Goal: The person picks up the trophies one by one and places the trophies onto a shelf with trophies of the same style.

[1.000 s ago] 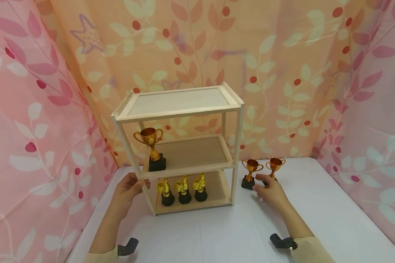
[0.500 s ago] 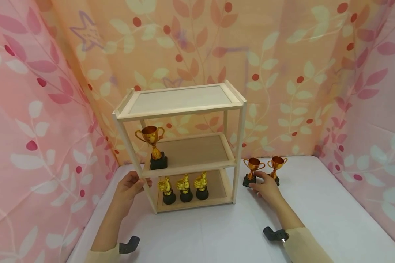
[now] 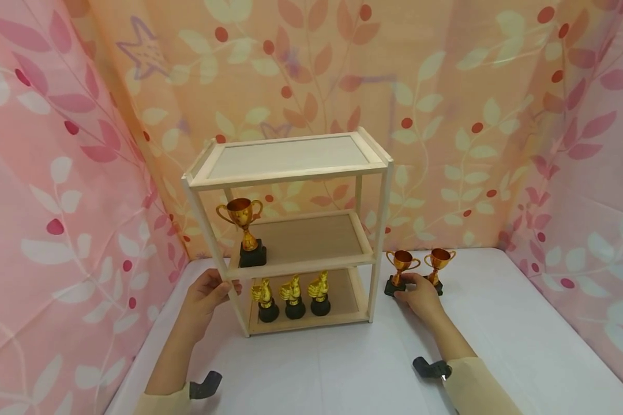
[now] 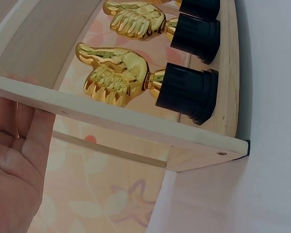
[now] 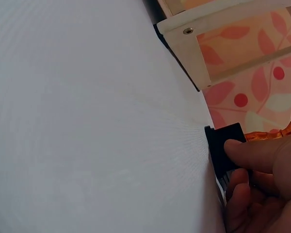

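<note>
My left hand [image 3: 206, 294] grips the left front post of a pale wooden three-tier shelf [image 3: 296, 271], its fingers [image 4: 26, 116] passing behind the post. On the right, my right hand [image 3: 419, 295] holds the black square base of a gold two-handled trophy cup [image 3: 402, 261], thumb against the base [image 5: 230, 138]. That base is right at the white tabletop. A second trophy cup [image 3: 439, 259] stands just behind the hand, its base partly covered. Another, larger-looking trophy cup [image 3: 241, 213] sits at the left of the middle tier.
Three gold thumbs-up trophies [image 3: 292, 297] on round black bases line the bottom tier. The top tier [image 3: 291, 157] is a flat grey panel. Floral curtains [image 3: 311, 69] enclose the white table [image 3: 332, 369] at the back and both sides.
My right hand has moved slightly left and closed its fingers on the nearer trophy cup's base. The left hand keeps its grip on the shelf post. The head view has shifted a little.
</note>
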### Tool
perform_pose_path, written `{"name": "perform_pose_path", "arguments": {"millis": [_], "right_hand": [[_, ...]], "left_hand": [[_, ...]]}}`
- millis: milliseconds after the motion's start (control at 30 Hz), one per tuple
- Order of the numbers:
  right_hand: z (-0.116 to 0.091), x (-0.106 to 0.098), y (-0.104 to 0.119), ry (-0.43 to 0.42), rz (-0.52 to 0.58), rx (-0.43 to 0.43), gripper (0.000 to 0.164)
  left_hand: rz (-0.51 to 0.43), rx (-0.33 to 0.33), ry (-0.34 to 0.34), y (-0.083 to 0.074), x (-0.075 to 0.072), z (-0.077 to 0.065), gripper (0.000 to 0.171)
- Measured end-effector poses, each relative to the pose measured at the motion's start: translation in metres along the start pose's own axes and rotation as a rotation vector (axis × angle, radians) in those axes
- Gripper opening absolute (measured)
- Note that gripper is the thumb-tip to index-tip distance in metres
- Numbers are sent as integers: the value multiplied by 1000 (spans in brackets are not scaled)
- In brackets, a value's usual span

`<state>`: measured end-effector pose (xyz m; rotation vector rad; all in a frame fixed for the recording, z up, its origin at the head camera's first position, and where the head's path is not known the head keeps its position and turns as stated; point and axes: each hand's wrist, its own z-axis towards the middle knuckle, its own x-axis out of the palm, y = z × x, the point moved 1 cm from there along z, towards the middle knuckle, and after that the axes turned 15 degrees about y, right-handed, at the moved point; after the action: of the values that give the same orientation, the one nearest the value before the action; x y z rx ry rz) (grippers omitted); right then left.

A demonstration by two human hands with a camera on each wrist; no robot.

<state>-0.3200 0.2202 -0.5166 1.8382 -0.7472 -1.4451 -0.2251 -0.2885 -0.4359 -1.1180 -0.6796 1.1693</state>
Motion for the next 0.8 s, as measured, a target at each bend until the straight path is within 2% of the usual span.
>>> {"name": "perform_pose_path", "arguments": {"millis": [67,333,500,800], "right_hand": [[-1,0,0,-6,-12,-4,57],[-6,-1,0,-8,70,-47,58],[-10,-5,4,-17,10,-72,59],[-23,-21,27,-15,-96,-137,59]], "left_hand": [[3,-3,4,1,0,0,14],[4,17,9,3,-2,0,12],[-3,2,13,2,-2,2,13],[-8,-1,4,0,-1,1,12]]}}
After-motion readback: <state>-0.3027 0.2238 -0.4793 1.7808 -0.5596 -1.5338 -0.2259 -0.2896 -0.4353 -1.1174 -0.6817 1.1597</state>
